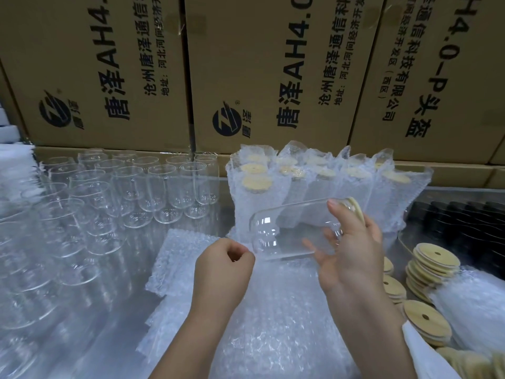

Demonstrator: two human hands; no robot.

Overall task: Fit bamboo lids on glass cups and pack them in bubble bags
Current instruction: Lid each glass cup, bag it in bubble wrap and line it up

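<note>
**Lidded cup held sideways at the mouth of a bubble bag**

At the left of the worktop [218, 217] stand rows of empty glass cups [131, 187], mouths up. Just right of them lies a flat stack of bubble bags [180, 258]. The left hand [221, 266] has its fingers curled and pinches the upper edge of a bubble bag [273, 310] that lies in front of the person. Just beside it, the lidded cup [289, 228] is held on its side above that bag, base to the left and bamboo lid [356, 207] to the right. The right hand [352, 250] grips it near the lidded end, thumb on top and fingers beneath. Behind stand packed cups [314, 176] in bubble bags, against cardboard boxes [273, 64]. At the far right lie loose lids [434, 258] in stacks.
</note>
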